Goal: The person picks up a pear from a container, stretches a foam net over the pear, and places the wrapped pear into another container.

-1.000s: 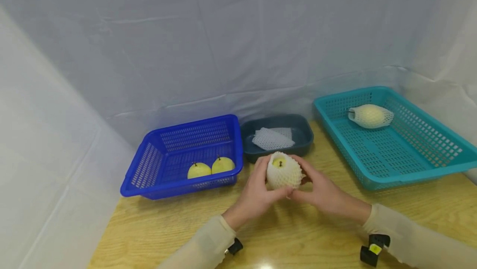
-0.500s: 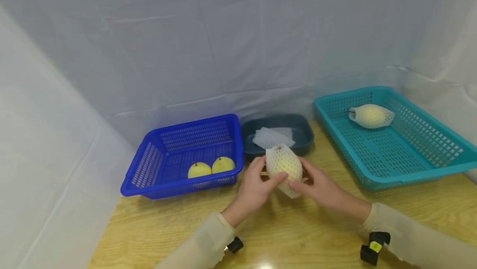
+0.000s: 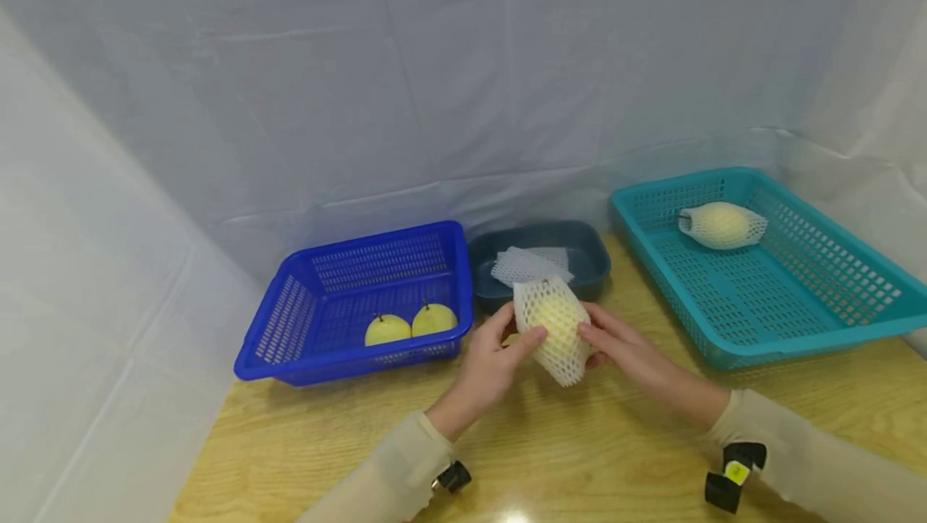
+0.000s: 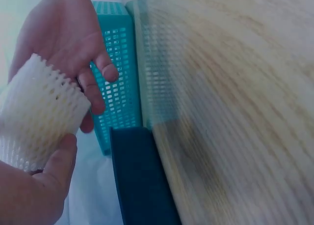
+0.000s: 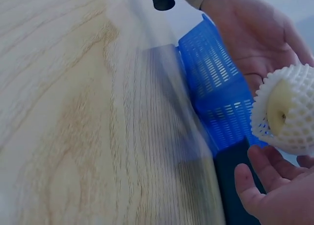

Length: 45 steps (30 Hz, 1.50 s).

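While one pear in a white foam-net sleeve [image 3: 727, 227] lies in the turquoise plastic basket [image 3: 768, 298] at far right, two bare yellow pears [image 3: 387, 331] sit unwrapped in the blue plastic basket [image 3: 326, 362] at left. Between them, left hand [image 3: 487, 366] and right hand [image 3: 640, 358] pinch another netted pear [image 3: 558, 328], seemingly nearly sleeved. Spare white foam nets [image 3: 529, 267], uncountable, lie beyond; fingertips behind the fruit are hidden.

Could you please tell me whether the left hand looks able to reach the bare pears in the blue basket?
Probably yes, once freed: the blue basket is open on top, close to the left hand, and nothing covers the bare pears. That hand, however, is holding the wrapped pear.
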Each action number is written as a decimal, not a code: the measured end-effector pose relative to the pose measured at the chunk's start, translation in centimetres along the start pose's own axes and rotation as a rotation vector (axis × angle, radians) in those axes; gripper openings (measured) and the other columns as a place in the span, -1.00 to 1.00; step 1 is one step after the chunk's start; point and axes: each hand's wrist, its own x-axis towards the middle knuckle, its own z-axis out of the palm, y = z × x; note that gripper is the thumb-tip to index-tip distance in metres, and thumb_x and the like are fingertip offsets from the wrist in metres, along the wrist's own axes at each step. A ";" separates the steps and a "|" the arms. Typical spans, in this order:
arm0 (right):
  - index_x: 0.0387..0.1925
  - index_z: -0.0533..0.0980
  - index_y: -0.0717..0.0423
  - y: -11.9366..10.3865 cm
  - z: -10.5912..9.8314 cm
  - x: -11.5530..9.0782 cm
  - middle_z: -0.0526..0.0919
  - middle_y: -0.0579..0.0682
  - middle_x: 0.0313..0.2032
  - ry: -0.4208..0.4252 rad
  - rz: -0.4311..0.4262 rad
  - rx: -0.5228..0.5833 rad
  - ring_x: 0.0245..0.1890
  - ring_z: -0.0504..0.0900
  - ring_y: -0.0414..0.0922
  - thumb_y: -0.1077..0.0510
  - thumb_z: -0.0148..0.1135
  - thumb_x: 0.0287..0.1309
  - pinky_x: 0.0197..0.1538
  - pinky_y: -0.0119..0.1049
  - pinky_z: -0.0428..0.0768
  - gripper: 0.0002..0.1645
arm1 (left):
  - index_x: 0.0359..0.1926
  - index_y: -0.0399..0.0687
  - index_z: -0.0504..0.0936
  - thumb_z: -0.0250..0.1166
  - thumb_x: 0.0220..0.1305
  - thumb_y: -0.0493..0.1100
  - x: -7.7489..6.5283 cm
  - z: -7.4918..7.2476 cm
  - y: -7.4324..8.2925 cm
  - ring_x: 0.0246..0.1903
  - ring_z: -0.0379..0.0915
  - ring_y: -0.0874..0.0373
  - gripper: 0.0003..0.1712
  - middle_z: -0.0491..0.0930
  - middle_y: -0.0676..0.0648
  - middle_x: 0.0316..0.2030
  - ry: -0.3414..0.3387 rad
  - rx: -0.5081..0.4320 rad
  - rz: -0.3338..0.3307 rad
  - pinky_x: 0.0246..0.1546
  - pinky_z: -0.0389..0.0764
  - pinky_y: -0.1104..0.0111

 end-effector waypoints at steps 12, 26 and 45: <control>0.53 0.02 0.30 -0.4 0.2 -0.4 0.28 0.40 0.37 -0.003 0.084 0.092 0.11 0.56 -0.23 0.00 -0.08 0.56 0.13 -0.27 0.59 -0.27 | 0.35 -0.04 0.40 0.21 0.45 0.07 0.2 0.4 -0.7 0.07 0.56 0.09 -0.44 0.60 -0.12 0.13 -0.040 -0.051 -0.047 0.08 0.59 0.31; 0.51 0.08 0.24 -0.6 0.8 0.1 0.46 0.39 0.25 0.129 0.145 -0.006 0.06 0.61 0.01 0.02 0.10 0.48 -0.04 -0.16 0.65 -0.23 | 0.23 -0.08 0.44 0.36 0.31 0.12 0.4 0.8 -0.5 -0.12 0.59 0.10 -0.39 0.59 -0.13 -0.02 0.035 0.025 -0.126 -0.10 0.69 0.20; 0.48 0.15 0.23 -0.3 0.5 -0.4 0.51 0.30 0.17 0.127 0.116 -0.028 -0.06 0.59 -0.14 0.00 0.03 0.51 -0.05 -0.12 0.64 -0.31 | 0.36 -0.08 0.41 0.27 0.38 -0.01 0.2 0.4 -0.8 0.10 0.51 0.01 -0.41 0.60 -0.14 0.10 0.004 0.013 -0.070 0.16 0.57 0.15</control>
